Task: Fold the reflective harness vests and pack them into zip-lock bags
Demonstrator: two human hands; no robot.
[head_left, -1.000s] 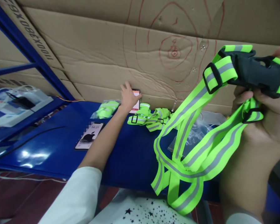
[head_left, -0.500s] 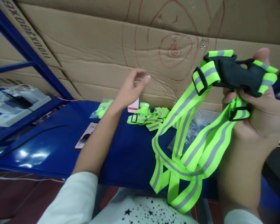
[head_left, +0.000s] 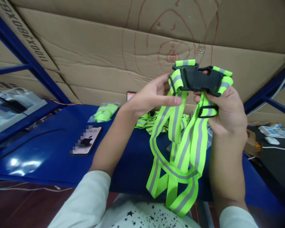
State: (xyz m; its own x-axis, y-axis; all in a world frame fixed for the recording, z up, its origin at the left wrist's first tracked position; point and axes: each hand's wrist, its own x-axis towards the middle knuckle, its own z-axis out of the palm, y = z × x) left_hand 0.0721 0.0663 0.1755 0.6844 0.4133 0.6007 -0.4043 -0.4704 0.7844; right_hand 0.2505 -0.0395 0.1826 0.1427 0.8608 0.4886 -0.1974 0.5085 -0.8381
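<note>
- On my head feed, a cardboard sheet (head_left: 85,47) marked with red rings fills the background.
- Below it I see the blue surface (head_left: 57,142), running across the view.
- The lime reflective harness (head_left: 198,148) is up in front of me, above the surface, its grey-striped loops dangling towards the star-printed shirt.
- My right hand (head_left: 230,110) is closed on its webbing, just beneath the buckle's right end.
- My left hand (head_left: 148,98) is half-curled at the other end, thumb across a strap; the fingers pass behind, so I cannot tell whether it grips.
- More lime straps (head_left: 154,125) lie heaped on the surface behind the harness.
- Left of that heap I have a clear packet (head_left: 106,112) with lime webbing inside.
- Nearer me, a smartphone (head_left: 87,141) lies face up, reading 14:31.
- The black side-release buckle (head_left: 201,79) spans the gap between both hands, fastened.
- Smallest, a black slide adjuster (head_left: 200,113) sits against my right hand.
</note>
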